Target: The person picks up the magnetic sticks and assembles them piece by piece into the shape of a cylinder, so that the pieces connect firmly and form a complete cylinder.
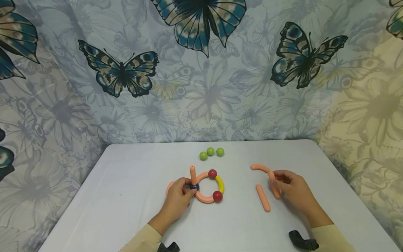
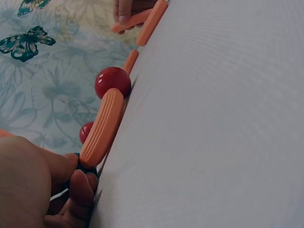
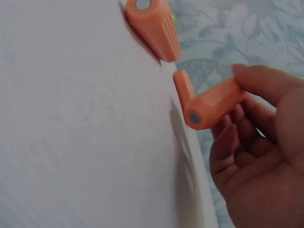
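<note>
My left hand [image 1: 177, 197] pinches a dark blue ball [image 1: 195, 187] at the left of a ring of magnetic toy pieces. Curved orange rods [image 1: 204, 200], a curved yellow rod [image 1: 221, 184] and two red balls [image 1: 217, 196] form that ring. From the blue ball an orange rod [image 1: 193, 175] points away, and another orange piece [image 1: 169, 187] is partly hidden behind the hand. Over on the right, my right hand [image 1: 292, 187] holds a straight orange rod [image 3: 216, 105] with thumb and fingers; its grey metal end faces the right wrist camera.
Three green balls [image 1: 210, 151] lie toward the back of the white table [image 1: 126, 168]. A curved orange rod [image 1: 260, 167] lies just beyond the right hand's rod, and a straight orange rod [image 1: 263, 198] lies left of that hand. A butterfly-patterned cloth [image 1: 214, 115] stands behind.
</note>
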`<state>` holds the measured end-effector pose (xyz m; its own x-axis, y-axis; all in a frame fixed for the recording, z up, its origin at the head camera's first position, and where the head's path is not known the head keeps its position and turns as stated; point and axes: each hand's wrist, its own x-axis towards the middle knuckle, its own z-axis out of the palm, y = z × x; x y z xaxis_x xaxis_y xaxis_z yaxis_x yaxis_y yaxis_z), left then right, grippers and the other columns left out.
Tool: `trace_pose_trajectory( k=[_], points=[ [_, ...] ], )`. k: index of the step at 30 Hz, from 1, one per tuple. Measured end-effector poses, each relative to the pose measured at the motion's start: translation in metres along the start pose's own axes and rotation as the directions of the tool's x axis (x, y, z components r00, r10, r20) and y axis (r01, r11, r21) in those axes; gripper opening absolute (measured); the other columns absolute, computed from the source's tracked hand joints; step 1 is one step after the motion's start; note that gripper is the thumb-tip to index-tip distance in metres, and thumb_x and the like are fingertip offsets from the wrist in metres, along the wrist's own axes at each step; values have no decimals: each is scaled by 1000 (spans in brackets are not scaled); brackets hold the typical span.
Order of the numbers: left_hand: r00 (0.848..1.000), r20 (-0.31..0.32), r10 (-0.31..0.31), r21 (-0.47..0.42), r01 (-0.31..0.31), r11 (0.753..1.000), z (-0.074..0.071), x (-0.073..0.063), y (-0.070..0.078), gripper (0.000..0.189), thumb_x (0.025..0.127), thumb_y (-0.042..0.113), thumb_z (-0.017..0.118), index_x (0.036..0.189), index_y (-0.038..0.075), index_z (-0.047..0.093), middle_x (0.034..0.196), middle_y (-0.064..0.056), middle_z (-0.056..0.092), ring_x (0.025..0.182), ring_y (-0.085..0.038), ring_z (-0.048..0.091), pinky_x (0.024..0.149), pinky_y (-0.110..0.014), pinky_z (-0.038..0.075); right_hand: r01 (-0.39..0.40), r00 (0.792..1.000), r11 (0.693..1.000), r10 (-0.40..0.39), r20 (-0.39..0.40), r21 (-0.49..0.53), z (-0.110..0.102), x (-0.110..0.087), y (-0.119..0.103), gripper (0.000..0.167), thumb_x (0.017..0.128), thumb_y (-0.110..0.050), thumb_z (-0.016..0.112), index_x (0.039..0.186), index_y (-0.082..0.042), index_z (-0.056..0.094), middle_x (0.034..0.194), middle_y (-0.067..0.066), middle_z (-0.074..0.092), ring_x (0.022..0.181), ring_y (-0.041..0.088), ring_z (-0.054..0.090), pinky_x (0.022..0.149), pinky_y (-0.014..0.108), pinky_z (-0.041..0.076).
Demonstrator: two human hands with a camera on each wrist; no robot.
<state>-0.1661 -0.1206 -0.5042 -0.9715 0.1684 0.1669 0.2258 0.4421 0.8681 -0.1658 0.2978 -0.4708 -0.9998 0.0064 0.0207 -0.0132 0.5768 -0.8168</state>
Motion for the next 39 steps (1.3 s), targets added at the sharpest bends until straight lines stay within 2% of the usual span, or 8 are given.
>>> trace_pose_trajectory(
  k=[5, 12, 18, 24, 28, 31, 36, 39],
  points=[
    [1000, 1, 1, 3, -1, 1000, 0, 0, 0, 21, 104, 6, 75, 124, 4, 68, 87, -1, 59, 58, -14, 61, 52, -27, 50, 5, 1000, 988, -4, -2, 155, 3, -2, -11, 49, 107, -35, 75, 138, 1, 65, 119, 12, 72, 96, 18, 64, 70, 33, 54],
    [1000, 2, -4, 2, 4, 1000, 0, 0, 1, 21, 104, 6, 75, 124, 4, 69, 86, -1, 59, 58, -13, 60, 52, -27, 50, 122, 991, 940, -132, 11, 320, 19, -5, -31, 42, 109, -21, 72, 140, 6, 63, 125, 17, 71, 102, 18, 71, 83, 35, 62],
    [1000, 2, -10, -7, 10, 1000, 0, 0, 1, 21, 104, 7, 75, 124, 4, 68, 85, -2, 59, 57, -14, 61, 52, -27, 50, 233, 967, 922, -253, 24, 308, 36, -6, -46, 38, 109, -13, 71, 142, 4, 63, 127, 22, 69, 107, 18, 71, 85, 31, 61],
    [1000, 4, -20, -7, 20, 1000, 0, -1, 1, 21, 105, 7, 75, 125, 5, 68, 82, -1, 59, 57, -14, 60, 52, -27, 49, 220, 968, 919, -247, 43, 328, 55, 3, -64, 34, 104, -5, 76, 134, 5, 64, 117, 17, 69, 109, 25, 68, 86, 32, 62],
    [1000, 1, -15, -5, 15, 1000, -1, -1, 1, 21, 104, 7, 76, 124, 5, 68, 82, -1, 59, 57, -14, 60, 52, -26, 49, 214, 972, 938, -232, 35, 271, 68, 15, -82, 30, 101, -5, 79, 128, 0, 66, 115, 12, 70, 110, 29, 68, 86, 32, 61],
    [1000, -1, -13, -5, 13, 1000, -2, -2, 1, 21, 104, 7, 75, 124, 4, 68, 82, -1, 59, 57, -14, 60, 51, -26, 49, 228, 969, 945, -245, 42, 236, 79, 25, -92, 26, 102, -6, 78, 125, -4, 66, 115, 9, 71, 110, 28, 68, 87, 31, 59],
    [1000, 4, -10, -3, 10, 1000, -2, -1, 1, 22, 104, 7, 75, 125, 4, 68, 83, -1, 59, 57, -14, 60, 51, -26, 50, 266, 953, 929, -294, 76, 256, 98, 43, -99, 21, 104, -6, 76, 122, -6, 66, 110, 6, 72, 107, 25, 70, 89, 38, 57],
    [1000, 5, -6, -3, 6, 1000, -1, -1, 1, 22, 104, 7, 75, 125, 4, 68, 82, 0, 58, 57, -14, 60, 51, -26, 49, 252, 957, 940, -277, 85, 230, 107, 52, -104, 21, 103, -6, 76, 122, -8, 66, 111, 3, 72, 108, 24, 70, 91, 43, 57]
  ],
)
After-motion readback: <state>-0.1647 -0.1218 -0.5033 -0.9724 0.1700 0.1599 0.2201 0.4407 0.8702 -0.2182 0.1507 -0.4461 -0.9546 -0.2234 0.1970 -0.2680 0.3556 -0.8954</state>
